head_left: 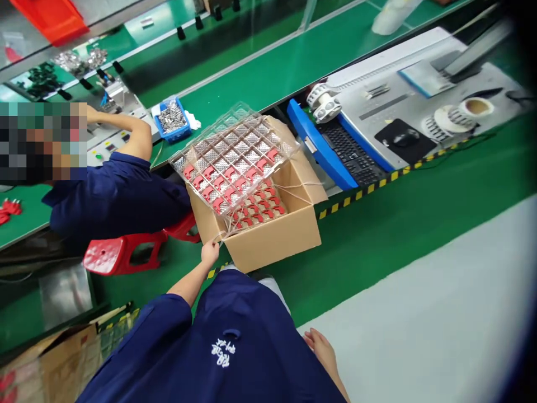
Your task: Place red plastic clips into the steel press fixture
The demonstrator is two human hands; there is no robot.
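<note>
The left hand [210,253] reached out to the near corner of the cardboard box [272,238], its grip pinched shut on the thin, pale strings [224,230] that ran up to a clear plastic tray [235,159]. That tray, a thin moulded sheet of square pockets, hung tilted above the open box, with flat red parts [218,184] filling the pockets along its lower edge and the rest showing glassy and ribbed. Inside the box lay another layer of the same red parts. The box stood on the green floor just beside a red plastic stool [121,254]. The right hand [321,344] hung by the blue shirt, low in the view, fingers loose and holding nothing. A seated co-worker in a blue shirt [113,196] leaned an arm on the surface [293,61], a green belt, near a small blue bin [172,120] of shiny metal pieces.
</note>
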